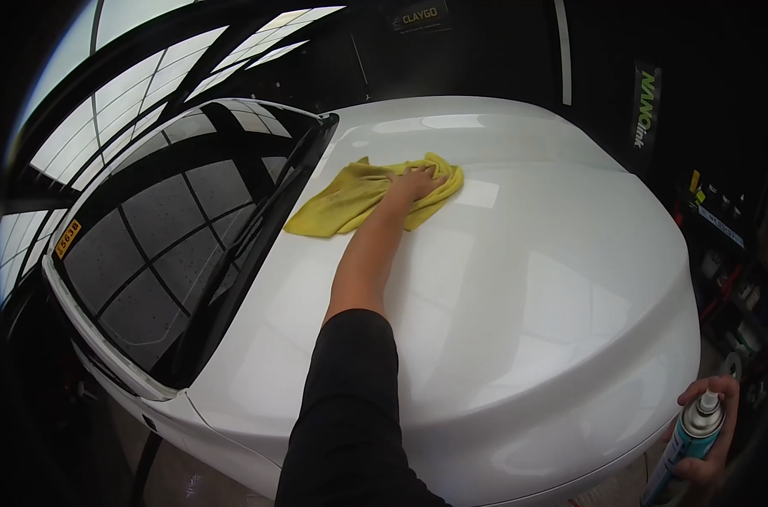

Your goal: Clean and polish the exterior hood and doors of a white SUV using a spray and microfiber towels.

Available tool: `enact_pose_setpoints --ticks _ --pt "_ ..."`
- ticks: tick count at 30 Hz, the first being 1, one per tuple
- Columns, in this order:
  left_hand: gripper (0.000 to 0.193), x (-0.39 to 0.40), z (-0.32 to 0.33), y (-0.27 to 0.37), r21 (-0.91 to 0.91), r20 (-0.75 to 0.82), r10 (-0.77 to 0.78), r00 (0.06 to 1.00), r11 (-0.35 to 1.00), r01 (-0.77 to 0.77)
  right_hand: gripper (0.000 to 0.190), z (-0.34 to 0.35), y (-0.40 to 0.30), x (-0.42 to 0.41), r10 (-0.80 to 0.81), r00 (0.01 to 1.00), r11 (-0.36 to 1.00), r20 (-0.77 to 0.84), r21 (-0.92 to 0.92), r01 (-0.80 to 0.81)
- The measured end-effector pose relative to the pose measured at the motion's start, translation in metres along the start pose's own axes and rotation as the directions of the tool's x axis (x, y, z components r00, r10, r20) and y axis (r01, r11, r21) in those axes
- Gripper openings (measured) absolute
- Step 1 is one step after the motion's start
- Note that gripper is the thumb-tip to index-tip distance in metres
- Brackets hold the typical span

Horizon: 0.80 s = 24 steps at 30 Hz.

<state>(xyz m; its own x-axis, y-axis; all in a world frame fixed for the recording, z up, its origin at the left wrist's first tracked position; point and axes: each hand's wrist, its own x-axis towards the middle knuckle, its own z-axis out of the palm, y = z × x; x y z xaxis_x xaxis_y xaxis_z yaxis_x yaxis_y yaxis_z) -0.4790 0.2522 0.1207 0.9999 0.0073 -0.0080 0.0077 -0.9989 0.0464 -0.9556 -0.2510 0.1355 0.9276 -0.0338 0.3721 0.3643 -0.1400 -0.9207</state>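
Observation:
My left hand presses a yellow cloth onto the white car hood, towards its far side. The cloth is bunched around the fingers and spreads left to the hood's windshield edge. The left arm, in a black sleeve, reaches across the near part of the hood. At the lower right, my right hand grips an aerosol can with a silver top and a blue-green body. The can's white nozzle points upward, with a finger curled near it. The can is beside the hood's near front edge.
The dark windshield and wiper lie to the left, with a yellow sticker in the glass corner. Beyond the hood stands a dark wall with signs. Bottles and other supplies crowd the right side.

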Motion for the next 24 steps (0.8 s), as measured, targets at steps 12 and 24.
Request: enact_pose_setpoints --ticks 12,24 --pt "0.077 -0.351 0.005 -0.039 0.054 0.025 0.548 0.836 0.835 -0.548 0.111 -0.019 0.009 0.009 -0.121 0.991 0.992 0.060 0.022 0.120" --pt "0.080 -0.132 0.025 -0.044 0.184 -0.182 0.090 0.979 0.981 -0.056 0.108 -0.012 0.011 0.003 -0.204 0.977 0.977 0.054 0.069 0.200"
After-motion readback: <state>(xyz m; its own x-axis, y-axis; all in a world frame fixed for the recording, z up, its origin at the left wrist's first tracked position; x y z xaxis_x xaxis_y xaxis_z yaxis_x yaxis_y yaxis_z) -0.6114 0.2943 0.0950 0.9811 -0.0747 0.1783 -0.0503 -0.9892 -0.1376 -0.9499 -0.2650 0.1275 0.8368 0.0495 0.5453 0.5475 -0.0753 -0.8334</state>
